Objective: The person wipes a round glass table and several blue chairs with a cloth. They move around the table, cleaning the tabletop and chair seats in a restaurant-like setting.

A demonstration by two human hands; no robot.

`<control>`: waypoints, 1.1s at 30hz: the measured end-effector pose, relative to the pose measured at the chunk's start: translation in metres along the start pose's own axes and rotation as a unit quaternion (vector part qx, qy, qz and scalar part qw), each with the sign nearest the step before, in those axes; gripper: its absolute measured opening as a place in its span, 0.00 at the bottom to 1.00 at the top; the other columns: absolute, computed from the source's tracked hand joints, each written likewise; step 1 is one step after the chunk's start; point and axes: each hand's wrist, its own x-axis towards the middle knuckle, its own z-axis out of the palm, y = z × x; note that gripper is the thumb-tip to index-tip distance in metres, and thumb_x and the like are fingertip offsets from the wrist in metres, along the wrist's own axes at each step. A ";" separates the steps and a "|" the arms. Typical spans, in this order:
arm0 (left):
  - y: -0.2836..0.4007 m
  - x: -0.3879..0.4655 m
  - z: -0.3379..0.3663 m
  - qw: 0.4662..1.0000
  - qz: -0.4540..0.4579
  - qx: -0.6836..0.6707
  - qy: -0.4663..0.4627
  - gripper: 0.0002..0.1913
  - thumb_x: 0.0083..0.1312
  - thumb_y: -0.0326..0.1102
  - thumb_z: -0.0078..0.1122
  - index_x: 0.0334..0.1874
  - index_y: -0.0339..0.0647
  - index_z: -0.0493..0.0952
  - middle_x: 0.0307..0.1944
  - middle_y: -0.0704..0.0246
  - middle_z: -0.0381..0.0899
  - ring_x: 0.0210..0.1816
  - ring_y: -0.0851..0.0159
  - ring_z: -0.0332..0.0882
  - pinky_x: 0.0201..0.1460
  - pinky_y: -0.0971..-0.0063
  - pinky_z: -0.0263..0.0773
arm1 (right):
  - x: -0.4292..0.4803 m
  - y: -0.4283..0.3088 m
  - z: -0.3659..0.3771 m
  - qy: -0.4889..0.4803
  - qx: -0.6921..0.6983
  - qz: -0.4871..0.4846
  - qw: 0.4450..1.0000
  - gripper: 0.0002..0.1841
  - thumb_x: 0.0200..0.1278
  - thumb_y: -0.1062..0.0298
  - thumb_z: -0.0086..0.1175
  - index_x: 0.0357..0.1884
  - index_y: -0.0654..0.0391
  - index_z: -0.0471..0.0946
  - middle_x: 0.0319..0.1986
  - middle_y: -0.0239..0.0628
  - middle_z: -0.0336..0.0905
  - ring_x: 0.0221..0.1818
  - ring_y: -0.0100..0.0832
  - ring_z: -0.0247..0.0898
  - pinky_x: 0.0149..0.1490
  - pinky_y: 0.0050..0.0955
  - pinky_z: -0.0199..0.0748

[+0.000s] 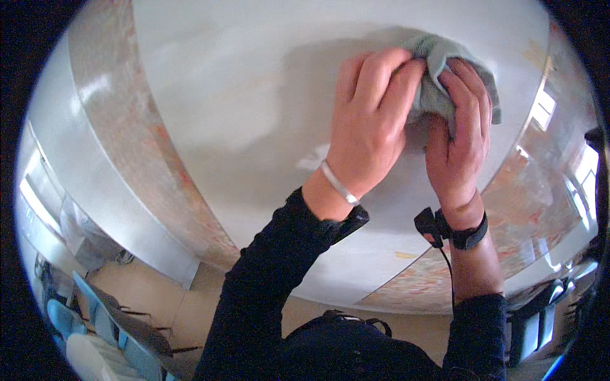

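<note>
My left hand [371,112] grips the near side of a crumpled grey-green cloth [433,90] with its fingertips, and a pale bracelet circles the wrist. On the cloth's other side, my right hand [461,128] holds it with bent fingers. Part of the cloth bunches up between the two hands, and some of it hides beneath the right fingers. The cloth lies against a large, smooth white panel [228,105], on which the hands cast a shadow. A black strap with a small device [429,227] and a cable sits at my right wrist.
Mottled orange-grey panels flank the white one on the left [143,124] and right [514,209]. A pale ledge or wall base [128,200] curves along the left. Blue chairs [95,309] stand on the tan floor [147,285] at lower left, with dark seats [524,333] at lower right.
</note>
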 end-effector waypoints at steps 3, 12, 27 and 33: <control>-0.007 -0.013 -0.010 1.000 0.001 -0.014 0.009 0.25 0.55 0.18 0.54 0.59 0.33 0.79 0.57 0.58 0.77 0.57 0.50 0.75 0.63 0.57 0.67 | -0.002 -0.010 0.022 -0.004 -0.020 -0.022 1.000 0.26 0.54 0.79 0.52 0.58 0.59 0.79 0.58 0.48 0.78 0.63 0.51 0.73 0.70 0.52 0.68; -0.019 -0.143 -0.081 0.994 -0.059 -0.003 -0.092 0.22 0.60 0.21 0.59 0.59 0.36 0.81 0.60 0.62 0.78 0.59 0.53 0.76 0.64 0.57 0.70 | -0.078 -0.068 0.025 -0.193 0.102 -0.026 0.976 0.26 0.52 0.75 0.60 0.58 0.56 0.82 0.57 0.41 0.80 0.61 0.47 0.76 0.69 0.50 0.72; -0.006 -0.353 -0.152 0.902 -0.055 -0.004 -0.427 0.15 0.60 0.27 0.65 0.50 0.41 0.81 0.57 0.65 0.78 0.59 0.55 0.78 0.59 0.63 0.80 | -0.282 -0.146 0.024 -0.379 0.132 -0.081 0.912 0.25 0.61 0.62 0.56 0.62 0.45 0.80 0.58 0.28 0.77 0.64 0.33 0.71 0.70 0.37 0.68; -0.039 -0.267 -0.151 0.965 -0.017 0.059 -0.255 0.17 0.61 0.23 0.62 0.54 0.40 0.82 0.60 0.65 0.79 0.59 0.56 0.79 0.62 0.62 0.76 | -0.198 -0.123 0.040 -0.312 0.099 -0.065 0.943 0.25 0.60 0.61 0.56 0.61 0.47 0.80 0.57 0.29 0.77 0.62 0.34 0.71 0.66 0.40 0.70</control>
